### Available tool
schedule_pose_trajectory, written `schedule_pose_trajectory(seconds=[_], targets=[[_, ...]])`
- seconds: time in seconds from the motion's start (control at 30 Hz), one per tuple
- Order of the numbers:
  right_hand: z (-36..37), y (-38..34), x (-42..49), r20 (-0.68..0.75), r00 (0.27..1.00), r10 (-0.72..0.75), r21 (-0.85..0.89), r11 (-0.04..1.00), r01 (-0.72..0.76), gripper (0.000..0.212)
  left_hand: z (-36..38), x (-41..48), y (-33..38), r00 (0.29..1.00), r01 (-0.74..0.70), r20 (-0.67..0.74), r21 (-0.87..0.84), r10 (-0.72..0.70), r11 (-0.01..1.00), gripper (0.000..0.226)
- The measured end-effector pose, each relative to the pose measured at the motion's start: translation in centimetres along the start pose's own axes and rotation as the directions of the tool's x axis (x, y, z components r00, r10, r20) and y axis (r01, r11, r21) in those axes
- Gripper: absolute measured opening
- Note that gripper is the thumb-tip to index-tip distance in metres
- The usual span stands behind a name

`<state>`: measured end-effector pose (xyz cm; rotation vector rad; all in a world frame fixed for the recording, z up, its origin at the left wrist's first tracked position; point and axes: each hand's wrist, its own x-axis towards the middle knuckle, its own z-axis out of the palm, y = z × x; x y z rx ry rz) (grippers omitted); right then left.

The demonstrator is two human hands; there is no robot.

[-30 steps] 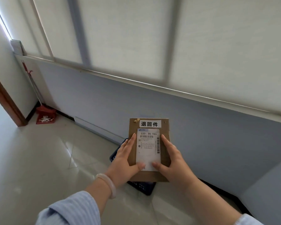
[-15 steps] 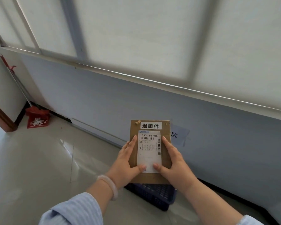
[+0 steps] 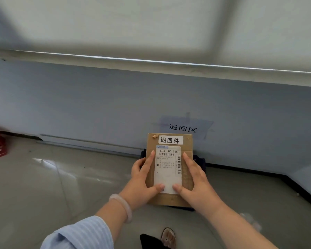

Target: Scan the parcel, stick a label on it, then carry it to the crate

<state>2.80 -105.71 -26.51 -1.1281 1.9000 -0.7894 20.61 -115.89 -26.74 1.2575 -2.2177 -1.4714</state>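
The parcel point(image 3: 169, 169) carries a white label point(image 3: 170, 140) at its top edge, above a printed shipping slip point(image 3: 168, 168), so labelling appears done; scanning cannot be confirmed. Carrying appears nearly complete. The left hand point(image 3: 142, 178) and right hand point(image 3: 196, 178) each grip one side of the parcel, thumbs pressed on its face. The parcel is held directly above a dark crate point(image 3: 201, 161) standing on the floor point(image 3: 61, 177) against the wall. The crate's contents are hidden behind the parcel.

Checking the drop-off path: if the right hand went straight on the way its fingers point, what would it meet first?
Probably the wall, near the paper sign. The right hand points forward over the parcel; depth is unclear.
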Motion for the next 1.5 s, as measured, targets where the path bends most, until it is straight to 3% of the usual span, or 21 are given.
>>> schedule_pose_trajectory(seconds=[0.33, 0.53, 0.83, 1.17, 1.43, 1.5], targets=[[7.1, 9.1, 15.0, 0.03, 0.988, 0.154, -0.031, 0.988, -0.153, 0.088, 3.1, 13.8, -12.9, 0.987, 0.147, 0.063, -0.017, -0.146, 0.989, 0.09], [16.0, 20.6, 23.4, 0.03, 0.972, 0.232, -0.067, 0.971, -0.229, 0.088, 8.7, 22.4, -27.4, 0.975, 0.175, 0.101, 0.198, -0.198, 0.965, 0.095], [28.3, 38.5, 32.7, 0.038, 0.93, 0.366, -0.134, 0.924, -0.358, 0.093, 18.3, 32.0, -45.7, 0.926, 0.246, 0.209, 0.297, -0.314, 0.923, 0.099], [34.4, 48.3, 36.2, 0.068, 0.891, 0.449, -0.095, 0.892, -0.442, 0.093, 24.8, 36.8, -54.3, 0.854, 0.303, 0.303, 0.37, -0.422, 0.879, 0.109], [34.3, 48.9, 36.2, 0.111, 0.867, 0.486, -0.156, 0.87, -0.468, 0.091, 24.9, 36.7, -54.4, 0.84, 0.278, 0.315, 0.448, -0.441, 0.85, 0.103], [32.8, 47.1, 36.1, 0.059, 0.884, 0.464, -0.259, 0.862, -0.435, 0.088, 24.1, 36.7, -52.6, 0.877, 0.205, 0.273, 0.529, -0.394, 0.824, 0.099]])
